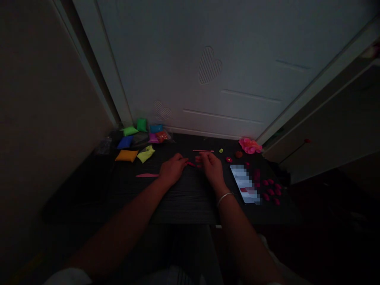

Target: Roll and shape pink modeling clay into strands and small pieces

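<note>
On the dark tabletop, my left hand lies palm down with its fingers closed on the near end of a small red strip of what looks like modelling clay. My right hand hovers just right of the strip, fingers bent and slightly apart, with nothing visible in them. Left of my left hand lies a pink plastic clay knife. A thin pink stick tool rests beyond my hands, with a small yellow-green piece to its right. The dim light hides finer detail.
Bright packets of clay cluster at the back left. A lit phone, its screen blurred, lies right of my right hand, beside several dark pink pieces. A pink ruffled flower sits at the back right, against a white panel.
</note>
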Demonstrator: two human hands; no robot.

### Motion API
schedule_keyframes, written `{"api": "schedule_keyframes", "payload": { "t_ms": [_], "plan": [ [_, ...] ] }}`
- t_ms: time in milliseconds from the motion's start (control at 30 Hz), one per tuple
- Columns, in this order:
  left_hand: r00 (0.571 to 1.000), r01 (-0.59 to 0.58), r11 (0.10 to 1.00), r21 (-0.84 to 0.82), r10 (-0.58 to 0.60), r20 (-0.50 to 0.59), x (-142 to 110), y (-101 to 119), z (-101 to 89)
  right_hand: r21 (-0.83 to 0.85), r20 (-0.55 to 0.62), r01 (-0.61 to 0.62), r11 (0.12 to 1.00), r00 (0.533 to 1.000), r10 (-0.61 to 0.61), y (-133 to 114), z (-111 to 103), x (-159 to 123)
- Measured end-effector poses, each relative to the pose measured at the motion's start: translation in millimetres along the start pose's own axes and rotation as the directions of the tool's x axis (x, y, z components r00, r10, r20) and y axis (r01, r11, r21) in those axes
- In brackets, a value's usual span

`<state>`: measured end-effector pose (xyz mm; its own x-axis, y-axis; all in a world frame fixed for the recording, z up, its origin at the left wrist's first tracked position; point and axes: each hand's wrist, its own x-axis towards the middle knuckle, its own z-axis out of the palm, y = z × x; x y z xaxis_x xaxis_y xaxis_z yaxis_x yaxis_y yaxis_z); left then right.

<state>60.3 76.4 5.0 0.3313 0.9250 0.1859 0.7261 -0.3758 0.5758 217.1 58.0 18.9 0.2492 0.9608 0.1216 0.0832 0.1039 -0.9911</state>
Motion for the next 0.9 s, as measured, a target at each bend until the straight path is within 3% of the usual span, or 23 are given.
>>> {"api": "schedule_keyframes", "payload": {
  "t_ms": [100, 300, 667, 900],
  "plan": [
    [1.000, 0.001, 1.000, -0.016, -0.001, 0.000, 0, -1, 0.4, -0.009, -0.005, -0.040, 0.999, 0.999, 0.040, -2, 1, -1],
    [1.000, -0.018, 0.994, 0.106, 0.017, 0.016, 1, 0, 0.3, 0.009, -0.061, -0.030, 1.000, 0.998, 0.030, -2, 0, -2],
    [1.000, -0.029, 0.990, 0.136, 0.028, 0.008, 1, 1, -0.1, -0.050, 0.009, 0.042, 0.998, 0.999, -0.042, 8, -4, 4],
    [1.000, -0.028, 0.996, 0.087, 0.029, -0.008, 1, -2, 0.0, -0.349, 0.016, 0.071, 0.934, 0.997, -0.069, 3, -13, 3]
  ]
}}
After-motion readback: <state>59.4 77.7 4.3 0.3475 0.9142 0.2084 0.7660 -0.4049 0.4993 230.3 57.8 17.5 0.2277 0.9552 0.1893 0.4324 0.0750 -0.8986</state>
